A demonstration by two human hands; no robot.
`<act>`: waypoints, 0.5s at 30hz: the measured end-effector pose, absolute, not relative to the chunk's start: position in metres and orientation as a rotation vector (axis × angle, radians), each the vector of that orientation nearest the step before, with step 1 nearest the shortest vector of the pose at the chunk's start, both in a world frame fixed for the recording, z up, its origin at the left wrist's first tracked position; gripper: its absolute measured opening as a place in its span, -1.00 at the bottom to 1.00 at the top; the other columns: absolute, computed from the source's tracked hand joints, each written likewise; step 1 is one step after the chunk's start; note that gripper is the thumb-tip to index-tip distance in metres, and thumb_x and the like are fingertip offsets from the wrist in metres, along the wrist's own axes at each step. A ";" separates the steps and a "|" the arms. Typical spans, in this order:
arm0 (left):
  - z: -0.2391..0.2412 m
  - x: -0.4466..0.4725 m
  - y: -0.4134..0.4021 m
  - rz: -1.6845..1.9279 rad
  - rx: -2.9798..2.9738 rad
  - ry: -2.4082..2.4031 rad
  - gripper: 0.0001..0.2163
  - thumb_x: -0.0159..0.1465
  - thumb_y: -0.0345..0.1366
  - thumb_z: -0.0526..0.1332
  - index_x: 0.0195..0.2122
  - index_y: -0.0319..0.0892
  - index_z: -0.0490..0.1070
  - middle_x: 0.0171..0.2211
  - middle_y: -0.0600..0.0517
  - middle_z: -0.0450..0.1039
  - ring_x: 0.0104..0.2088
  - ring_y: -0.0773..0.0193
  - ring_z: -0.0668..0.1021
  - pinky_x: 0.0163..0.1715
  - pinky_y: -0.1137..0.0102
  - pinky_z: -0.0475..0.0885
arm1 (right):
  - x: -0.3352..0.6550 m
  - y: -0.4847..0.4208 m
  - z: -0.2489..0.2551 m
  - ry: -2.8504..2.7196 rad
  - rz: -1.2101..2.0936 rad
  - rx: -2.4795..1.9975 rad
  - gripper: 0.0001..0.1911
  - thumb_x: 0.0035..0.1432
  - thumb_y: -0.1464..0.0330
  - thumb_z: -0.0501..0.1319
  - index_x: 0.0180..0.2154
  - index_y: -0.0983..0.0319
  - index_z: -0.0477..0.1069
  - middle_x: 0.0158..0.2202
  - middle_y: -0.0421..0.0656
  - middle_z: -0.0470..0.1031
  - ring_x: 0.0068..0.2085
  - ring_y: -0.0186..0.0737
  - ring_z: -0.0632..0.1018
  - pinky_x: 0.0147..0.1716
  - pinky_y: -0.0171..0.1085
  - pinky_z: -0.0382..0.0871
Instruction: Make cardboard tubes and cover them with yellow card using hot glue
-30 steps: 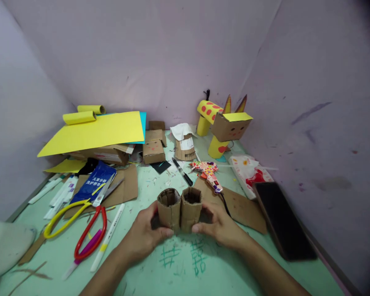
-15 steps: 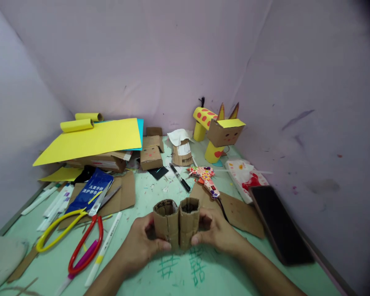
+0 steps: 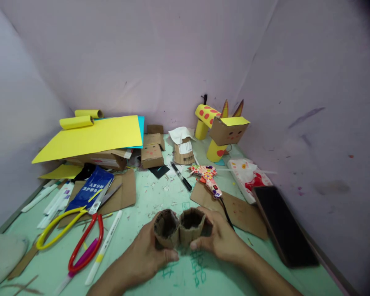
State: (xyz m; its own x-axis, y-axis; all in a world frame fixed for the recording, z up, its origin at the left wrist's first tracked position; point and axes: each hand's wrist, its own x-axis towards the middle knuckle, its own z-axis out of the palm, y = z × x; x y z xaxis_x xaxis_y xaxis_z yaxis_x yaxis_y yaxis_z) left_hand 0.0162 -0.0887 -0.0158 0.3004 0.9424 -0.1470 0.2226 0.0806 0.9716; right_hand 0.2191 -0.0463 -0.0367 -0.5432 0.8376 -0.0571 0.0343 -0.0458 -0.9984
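Observation:
Two short cardboard tubes stand side by side at the front middle of the table, their open tops facing up towards me. My left hand (image 3: 148,250) is wrapped round the left cardboard tube (image 3: 167,230), thumb at its front. Round the right cardboard tube (image 3: 191,228) curls my right hand (image 3: 214,236), with the thumb near its lower front. The tubes touch or nearly touch along their sides. Green pen marks (image 3: 197,267) show on the table just in front of them. Behind lies a patterned glue gun (image 3: 208,177) on a flat cardboard piece (image 3: 243,216).
Left are scissors (image 3: 85,242) with red and yellow handles, a white marker (image 3: 106,246) and yellow card sheets (image 3: 95,137). A black pen (image 3: 181,176) lies mid-table. A cardboard giraffe-like figure (image 3: 228,131) stands at the back right, and a phone (image 3: 285,226) lies at the right edge.
Both tubes have tipped so that their openings face me more and have come slightly lower in view. My hands moved with them. The view has shifted a little.

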 end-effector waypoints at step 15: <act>-0.006 0.021 -0.091 0.839 1.257 1.168 -0.80 -0.05 -0.24 0.32 -0.49 -0.27 0.40 -0.57 0.11 0.29 -0.53 0.38 0.27 -0.55 0.51 0.24 | 0.215 -0.046 -0.026 -1.407 1.981 -0.978 -0.73 -0.36 0.49 0.46 -0.46 0.34 0.54 -0.54 -0.21 0.51 -0.43 -0.21 0.51 -0.37 -0.29 0.36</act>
